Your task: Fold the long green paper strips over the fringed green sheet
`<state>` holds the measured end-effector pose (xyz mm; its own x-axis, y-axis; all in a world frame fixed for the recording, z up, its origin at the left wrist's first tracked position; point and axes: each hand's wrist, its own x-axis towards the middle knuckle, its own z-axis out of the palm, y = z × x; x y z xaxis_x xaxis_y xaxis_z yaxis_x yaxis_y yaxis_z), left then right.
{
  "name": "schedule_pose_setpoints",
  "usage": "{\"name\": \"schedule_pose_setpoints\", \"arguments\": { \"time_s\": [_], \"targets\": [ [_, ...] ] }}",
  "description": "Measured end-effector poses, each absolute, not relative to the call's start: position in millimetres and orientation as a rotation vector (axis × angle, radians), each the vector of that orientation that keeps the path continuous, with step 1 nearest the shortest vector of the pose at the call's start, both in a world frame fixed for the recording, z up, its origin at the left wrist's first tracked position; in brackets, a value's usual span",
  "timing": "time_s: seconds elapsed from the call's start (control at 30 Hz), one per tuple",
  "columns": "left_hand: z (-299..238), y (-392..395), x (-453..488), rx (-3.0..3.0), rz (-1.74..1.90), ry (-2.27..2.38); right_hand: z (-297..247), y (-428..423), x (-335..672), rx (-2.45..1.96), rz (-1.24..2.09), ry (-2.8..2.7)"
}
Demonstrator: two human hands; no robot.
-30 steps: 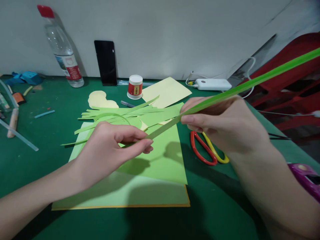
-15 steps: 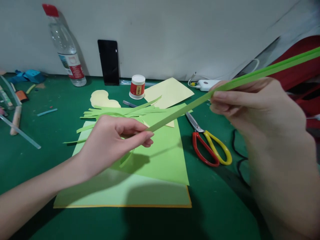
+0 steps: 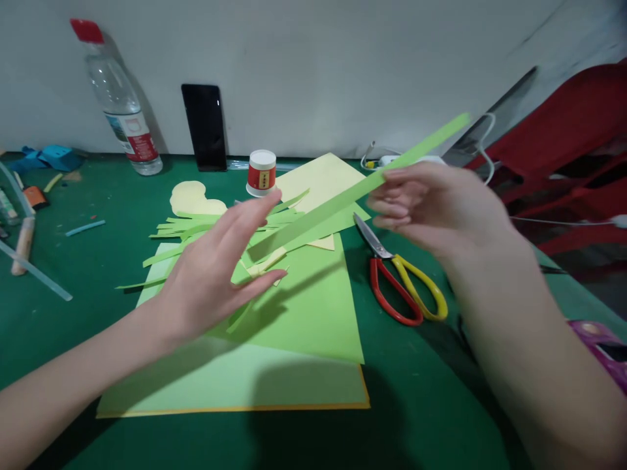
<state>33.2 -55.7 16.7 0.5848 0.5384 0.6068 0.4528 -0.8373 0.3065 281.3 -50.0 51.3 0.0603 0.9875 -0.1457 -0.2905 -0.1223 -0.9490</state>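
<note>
Held aloft on a slant over the green paper sheet (image 3: 323, 320), a green paper strip (image 3: 337, 200), pinched near its upper part by the thumb and fingers of the right hand (image 3: 435, 202). Low end of the strip beside the left hand (image 3: 206, 274), wide, with thumb and fingers well spread; touching it or just behind, cannot tell. Under the sheet, a paler green sheet (image 3: 220, 378) with an orange edge along the front and right. To the left on the stack, a loose tangle of narrow green cuttings (image 3: 186, 227), some past the edge. Close on the right, scissors (image 3: 386, 254) with one red and one yellow handle, lying flat. Behind, a yellow sheet (image 3: 333, 173), a yellow cutout (image 3: 193, 197) with rounded lobes, and a red-and-white cup (image 3: 262, 175). All on a dark green table (image 3: 63, 346), darkened by a broad shadow at the front. Along the back, a bottle (image 3: 122, 104) with a red cap and a black phone (image 3: 204, 127), both against a plain pale wall (image 3: 313, 72). Scattered far left, a blue stick (image 3: 85, 228) and a wooden rod (image 3: 23, 247). Beyond the right edge, red chairs (image 3: 553, 140).
</note>
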Motion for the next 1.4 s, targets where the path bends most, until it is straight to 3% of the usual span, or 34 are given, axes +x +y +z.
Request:
{"name": "schedule_pose_setpoints", "arguments": {
  "time_s": [0.17,0.33,0.43,0.53,0.63,0.73,0.9,1.0,1.23,1.4],
  "targets": [
    [21,-63,28,2.961,1.137,0.847,39,-43,268,-1.198,1.497,-0.943],
    [34,-63,28,2.648,1.095,1.034,43,-53,285,-1.488,1.384,-1.447],
    [39,-61,32,2.121,0.995,1.092,54,-73,284,-1.676,0.803,-1.77],
    [40,-61,35,1.591,0.9,0.969,60,-89,267,-1.317,0.082,-1.987],
    [40,-61,36,1.272,0.871,0.81,55,-92,249,-1.109,-0.061,-2.281],
    [39,-59,36,1.182,0.89,0.683,50,-90,244,-1.193,0.207,-2.226],
    [34,-60,36,1.465,0.932,0.719,50,-91,238,-1.174,1.51,-1.586],
    [32,-66,39,1.6,0.865,0.848,41,-96,222,-0.981,1.976,-1.267],
    [38,-70,40,1.617,0.913,0.929,16,-109,193,-0.956,2.002,-1.392],
    [38,-66,36,1.602,0.819,0.837,29,-99,209,-1.084,1.513,-1.687]
  ]
}}
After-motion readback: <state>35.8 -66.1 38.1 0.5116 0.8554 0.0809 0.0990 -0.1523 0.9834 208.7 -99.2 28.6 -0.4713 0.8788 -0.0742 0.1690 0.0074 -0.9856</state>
